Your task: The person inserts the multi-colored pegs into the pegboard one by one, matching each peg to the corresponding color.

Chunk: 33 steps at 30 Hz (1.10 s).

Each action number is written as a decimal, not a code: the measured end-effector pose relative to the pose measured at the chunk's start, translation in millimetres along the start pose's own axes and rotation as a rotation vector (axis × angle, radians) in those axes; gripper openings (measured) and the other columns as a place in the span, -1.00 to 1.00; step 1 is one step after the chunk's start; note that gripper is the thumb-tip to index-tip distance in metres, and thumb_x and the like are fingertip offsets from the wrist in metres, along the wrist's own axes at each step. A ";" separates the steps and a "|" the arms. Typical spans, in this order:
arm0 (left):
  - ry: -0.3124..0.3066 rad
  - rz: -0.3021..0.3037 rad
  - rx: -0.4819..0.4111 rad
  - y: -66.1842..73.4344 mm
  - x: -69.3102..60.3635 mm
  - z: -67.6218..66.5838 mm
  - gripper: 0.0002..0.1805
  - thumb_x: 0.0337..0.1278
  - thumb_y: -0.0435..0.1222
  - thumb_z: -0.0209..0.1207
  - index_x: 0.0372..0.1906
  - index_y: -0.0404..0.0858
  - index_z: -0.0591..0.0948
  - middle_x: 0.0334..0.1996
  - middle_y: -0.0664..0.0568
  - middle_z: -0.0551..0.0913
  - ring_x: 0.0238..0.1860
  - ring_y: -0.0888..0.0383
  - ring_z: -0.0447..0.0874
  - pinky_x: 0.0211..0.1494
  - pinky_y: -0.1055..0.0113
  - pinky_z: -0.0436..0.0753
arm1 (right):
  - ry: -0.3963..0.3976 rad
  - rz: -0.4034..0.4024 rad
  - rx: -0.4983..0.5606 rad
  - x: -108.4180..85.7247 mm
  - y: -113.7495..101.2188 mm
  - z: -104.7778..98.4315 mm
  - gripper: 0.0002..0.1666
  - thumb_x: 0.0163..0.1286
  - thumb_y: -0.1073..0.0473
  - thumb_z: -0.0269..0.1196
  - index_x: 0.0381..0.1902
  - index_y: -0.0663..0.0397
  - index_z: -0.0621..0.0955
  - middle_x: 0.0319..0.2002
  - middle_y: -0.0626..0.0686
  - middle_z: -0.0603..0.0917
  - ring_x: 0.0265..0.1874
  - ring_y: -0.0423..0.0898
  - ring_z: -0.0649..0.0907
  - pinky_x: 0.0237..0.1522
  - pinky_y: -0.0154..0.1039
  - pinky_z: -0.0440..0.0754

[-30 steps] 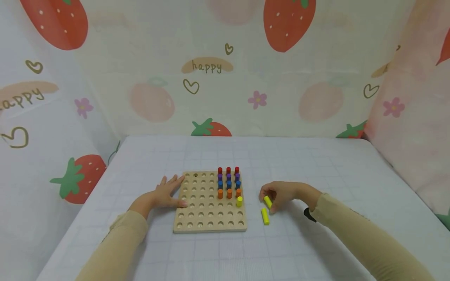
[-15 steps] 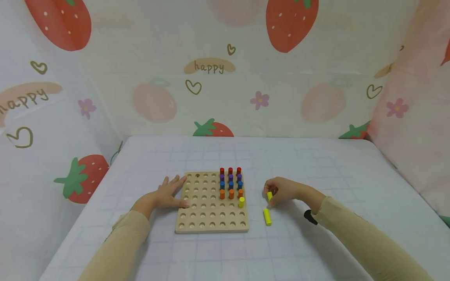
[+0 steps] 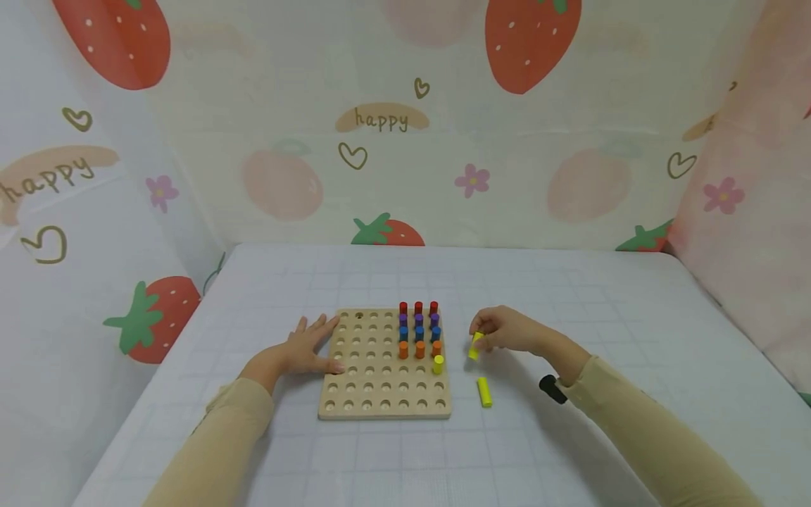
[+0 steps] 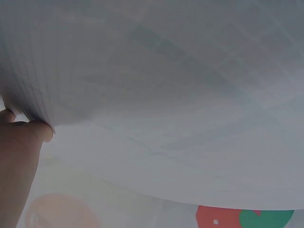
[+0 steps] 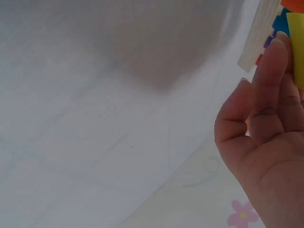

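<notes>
A square wooden pegboard [image 3: 374, 387] with rows of round holes lies on the table. Its right-hand columns carry red, purple, blue and orange pegs [image 3: 420, 350], three of each colour, and one yellow peg [image 3: 438, 364] stands in front of the orange ones. My left hand [image 3: 303, 350] rests with spread fingers along the board's left edge. Right of the board, my right hand [image 3: 507, 331] pinches another yellow peg [image 3: 476, 346], tilted and lifted off the table. In the right wrist view that yellow peg [image 5: 298, 50] shows only at the frame's edge.
One more yellow peg [image 3: 484, 392] lies loose on the white gridded table [image 3: 380, 458], right of the board's front corner. A black band-like object [image 3: 552, 389] shows under the right sleeve. Fabric printed with strawberries [image 3: 393, 231] hangs behind and at both sides.
My right hand has raised one yellow peg from the table and moved away from me, slightly toward the board. The left hand keeps its place on the board. The view has shifted slightly.
</notes>
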State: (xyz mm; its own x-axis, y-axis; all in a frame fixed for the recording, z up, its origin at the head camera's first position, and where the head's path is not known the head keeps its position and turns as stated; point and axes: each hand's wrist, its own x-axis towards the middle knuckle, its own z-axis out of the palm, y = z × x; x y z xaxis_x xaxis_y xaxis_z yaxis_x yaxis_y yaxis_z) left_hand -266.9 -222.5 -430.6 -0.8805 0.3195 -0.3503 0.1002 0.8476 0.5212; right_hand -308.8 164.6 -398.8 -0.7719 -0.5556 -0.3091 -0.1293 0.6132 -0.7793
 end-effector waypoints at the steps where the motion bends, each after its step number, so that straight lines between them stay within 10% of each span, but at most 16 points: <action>1: -0.001 -0.001 0.002 0.8 -0.2 -0.1 0.19 0.00 0.17 0.32 0.54 -0.29 -0.07 0.49 -0.39 -0.20 0.43 -0.44 -0.49 0.38 -0.36 -0.24 | 0.011 0.001 0.011 -0.3 -1.4 -0.1 -0.73 0.34 0.29 0.28 -0.07 0.35 0.55 -0.40 0.00 0.69 -0.43 -0.10 0.58 -0.26 -0.18 0.53; 33: 0.003 0.002 0.003 2.7 -0.2 -0.5 0.17 0.03 0.11 0.34 0.54 -0.31 -0.07 0.49 -0.39 -0.21 0.43 -0.45 -0.50 0.38 -0.36 -0.25 | 0.081 -0.037 0.131 2.9 -30.9 19.9 -0.69 0.33 0.22 0.31 -0.05 0.33 0.59 -0.32 0.04 0.75 -0.41 -0.10 0.68 -0.21 -0.07 0.57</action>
State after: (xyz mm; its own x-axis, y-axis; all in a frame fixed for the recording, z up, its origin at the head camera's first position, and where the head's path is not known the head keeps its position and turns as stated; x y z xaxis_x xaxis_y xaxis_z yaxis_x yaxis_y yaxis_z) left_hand -266.7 -220.5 -428.7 -0.8818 0.3199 -0.3467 0.1032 0.8480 0.5199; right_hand -294.6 132.9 -386.5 -0.8162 -0.5265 -0.2380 -0.0807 0.5118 -0.8553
